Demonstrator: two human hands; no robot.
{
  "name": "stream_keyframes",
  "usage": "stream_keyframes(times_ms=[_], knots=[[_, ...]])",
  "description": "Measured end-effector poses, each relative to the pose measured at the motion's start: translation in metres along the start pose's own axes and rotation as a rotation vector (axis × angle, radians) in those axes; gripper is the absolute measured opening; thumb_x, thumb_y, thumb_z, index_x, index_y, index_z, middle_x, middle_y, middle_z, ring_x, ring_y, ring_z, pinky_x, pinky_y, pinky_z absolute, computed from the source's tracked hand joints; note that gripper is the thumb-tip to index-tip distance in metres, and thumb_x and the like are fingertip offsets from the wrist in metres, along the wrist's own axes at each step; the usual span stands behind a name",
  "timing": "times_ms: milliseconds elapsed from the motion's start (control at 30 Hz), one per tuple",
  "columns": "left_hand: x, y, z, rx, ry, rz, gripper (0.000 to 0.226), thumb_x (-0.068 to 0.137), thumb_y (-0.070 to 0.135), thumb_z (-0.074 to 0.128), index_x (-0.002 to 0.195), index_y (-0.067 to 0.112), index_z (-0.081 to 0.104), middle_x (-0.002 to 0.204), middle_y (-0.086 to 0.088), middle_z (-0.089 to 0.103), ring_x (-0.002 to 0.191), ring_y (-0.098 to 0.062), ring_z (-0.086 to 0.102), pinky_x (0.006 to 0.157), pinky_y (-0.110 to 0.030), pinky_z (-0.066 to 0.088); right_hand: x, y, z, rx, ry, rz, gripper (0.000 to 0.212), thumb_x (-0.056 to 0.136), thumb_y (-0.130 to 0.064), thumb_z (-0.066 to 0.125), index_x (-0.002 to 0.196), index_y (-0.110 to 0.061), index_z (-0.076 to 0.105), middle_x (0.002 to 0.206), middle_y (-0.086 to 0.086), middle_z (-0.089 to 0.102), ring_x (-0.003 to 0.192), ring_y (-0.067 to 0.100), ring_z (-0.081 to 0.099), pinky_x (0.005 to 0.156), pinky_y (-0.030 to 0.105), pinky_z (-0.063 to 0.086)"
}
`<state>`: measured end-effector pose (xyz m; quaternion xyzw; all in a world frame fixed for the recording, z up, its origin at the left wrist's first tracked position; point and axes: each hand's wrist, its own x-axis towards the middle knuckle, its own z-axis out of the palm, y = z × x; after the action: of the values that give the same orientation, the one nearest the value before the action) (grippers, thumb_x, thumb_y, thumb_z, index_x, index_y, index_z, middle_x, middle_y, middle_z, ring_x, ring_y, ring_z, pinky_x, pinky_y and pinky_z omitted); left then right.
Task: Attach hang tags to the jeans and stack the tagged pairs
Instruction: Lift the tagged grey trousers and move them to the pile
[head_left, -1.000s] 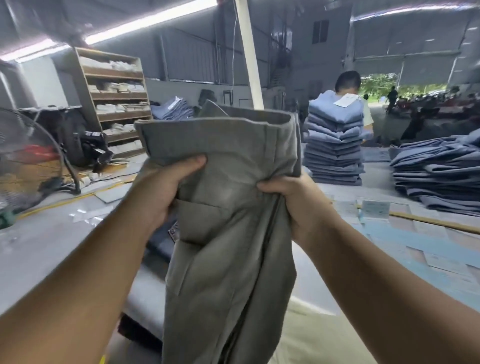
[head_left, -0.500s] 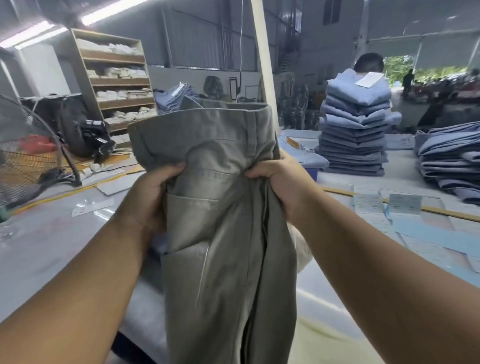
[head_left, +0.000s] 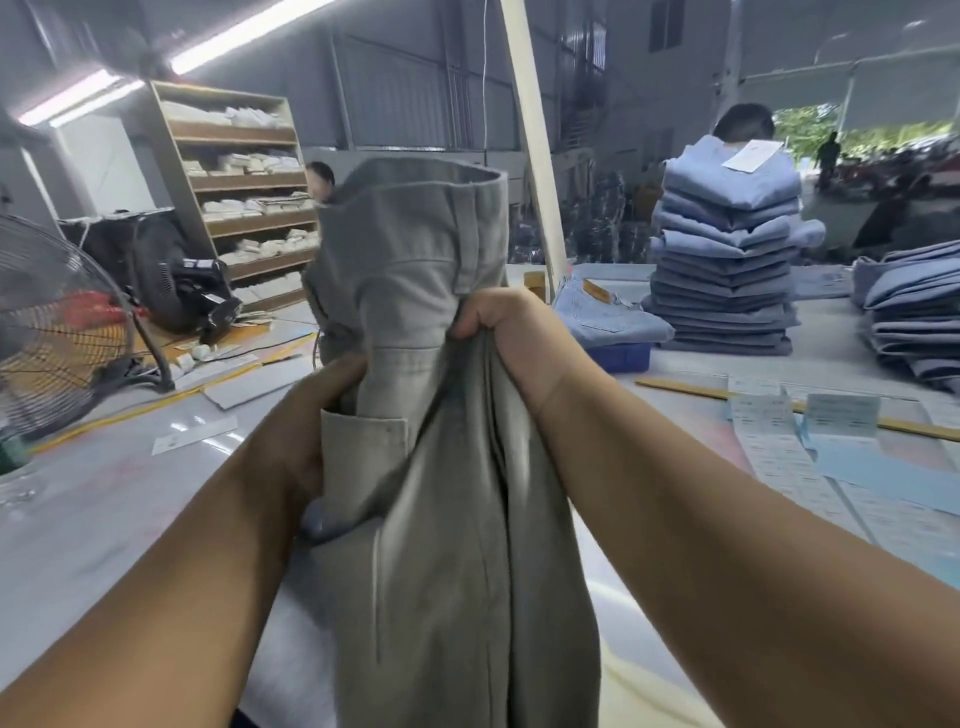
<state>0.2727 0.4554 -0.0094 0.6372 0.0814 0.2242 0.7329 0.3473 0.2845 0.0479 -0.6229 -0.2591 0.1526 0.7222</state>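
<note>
A pair of grey-green cotton-twill jeans (head_left: 415, 395) hangs upright in the air above the pale grey worktable (head_left: 104, 519), waistband uppermost and legs trailing down out of view. The left hand (head_left: 317, 415) grips the cloth at the back-pocket side, fingers curled into the fabric; the right hand (head_left: 509, 338) bunches the other edge just below the waistband. No hang tag shows on this pair (its far side is hidden), so by my reading it is not yet tagged or stacked. Outward on the table, printed white and pale blue paper tags (head_left: 810, 421) lie in rows to the right, apparently the supply to draw on. Farther back stands a tall stack of folded light-blue denim jeans (head_left: 727, 260) with a white paper slip on top, and a lower pile of folded blue jeans (head_left: 914, 312) at the right edge. These suggest much work already done, though whether each is tagged I cannot tell.
</note>
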Motion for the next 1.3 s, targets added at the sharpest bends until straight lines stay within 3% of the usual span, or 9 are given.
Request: stream_keyframes(times_ms=[133,233,333,400,500,667,900,1167,1300], knots=[[0.006,0.017,0.001,0.187,0.222,0.135,0.034,0.053,0.025,0.086,0.085,0.018,0.076,0.094,-0.005,0.078,0.077,-0.017,0.075,0.066,-0.028,0.059,0.007,0.013,-0.019,-0.033,0.17,-0.042,0.021,0.07,0.01,0.053,0.077,-0.008,0.062,0.079,0.012,0.06,0.076,0.024,0.055,0.067,0.034,0.043],[0.019,0.049,0.016,0.437,0.404,0.504,0.039,0.056,0.045,0.085,0.089,0.03,0.072,0.089,0.024,0.074,0.088,0.0,0.071,0.081,-0.022,0.054,0.021,0.011,-0.024,0.061,0.299,-0.17,0.026,0.075,0.013,0.051,0.088,-0.008,0.056,0.082,0.011,0.059,0.076,0.02,0.053,0.064,0.03,0.042],[0.044,0.071,0.036,0.662,0.541,0.804,0.042,0.065,0.051,0.079,0.098,0.03,0.067,0.081,0.034,0.064,0.074,0.013,0.06,0.068,-0.001,0.04,0.042,0.011,-0.03,0.029,0.379,-0.154,0.035,0.079,-0.007,0.068,0.11,-0.007,0.051,0.101,0.009,0.065,0.091,0.023,0.063,0.08,0.036,0.054],[0.07,0.069,0.038,0.834,0.583,0.859,0.053,0.069,0.051,0.077,0.108,0.018,0.062,0.096,0.013,0.066,0.085,-0.004,0.059,0.071,-0.014,0.04,0.046,0.027,-0.031,-0.147,0.36,0.01,0.063,0.077,-0.034,0.074,0.126,-0.007,0.044,0.114,0.007,0.061,0.098,0.024,0.061,0.083,0.039,0.053],[0.102,0.027,0.034,1.284,0.548,0.567,0.088,0.079,0.056,0.072,0.143,0.007,0.035,0.135,-0.022,0.05,0.123,-0.04,0.047,0.097,-0.044,0.038,0.035,0.072,-0.023,-0.427,0.263,0.139,0.088,0.074,-0.049,0.072,0.142,-0.011,0.03,0.132,0.008,0.051,0.115,0.028,0.053,0.096,0.038,0.047],[0.09,-0.076,0.02,1.575,0.291,-0.021,0.085,0.094,0.07,0.028,0.158,0.017,0.007,0.165,-0.014,0.007,0.15,-0.036,0.009,0.121,-0.054,0.009,0.015,0.131,-0.008,-0.987,0.022,0.187,0.091,0.087,-0.06,0.053,0.156,-0.023,0.005,0.162,0.014,-0.007,0.148,0.036,0.005,0.118,0.051,0.017],[0.042,-0.101,0.016,1.585,0.221,0.056,0.072,0.099,0.058,0.024,0.159,0.021,0.007,0.166,-0.011,0.008,0.152,-0.031,0.009,0.121,-0.046,0.008,-0.006,0.134,-0.001,-1.295,-0.101,-0.211,0.071,0.088,-0.034,0.048,0.152,-0.026,0.017,0.164,0.006,-0.001,0.149,0.03,0.001,0.116,0.058,0.003],[-0.016,-0.123,0.024,1.684,0.143,0.078,0.076,0.098,0.06,0.019,0.158,0.021,-0.007,0.166,-0.007,-0.007,0.153,-0.025,-0.004,0.123,-0.043,0.002,-0.058,0.125,-0.009,-1.379,-0.358,0.087,0.071,0.098,-0.037,0.041,0.157,-0.02,0.005,0.165,0.005,-0.009,0.151,0.024,-0.006,0.119,0.054,0.011],[-0.049,-0.116,0.047,1.59,0.032,-0.104,0.08,0.097,0.065,0.021,0.158,0.022,-0.008,0.165,-0.01,-0.014,0.152,-0.03,-0.01,0.122,-0.045,-0.002,-0.106,0.114,-0.026,-1.429,-0.48,0.22,0.083,0.095,-0.039,0.053,0.157,-0.025,-0.001,0.161,0.01,0.016,0.145,0.033,0.023,0.115,0.055,0.021]])
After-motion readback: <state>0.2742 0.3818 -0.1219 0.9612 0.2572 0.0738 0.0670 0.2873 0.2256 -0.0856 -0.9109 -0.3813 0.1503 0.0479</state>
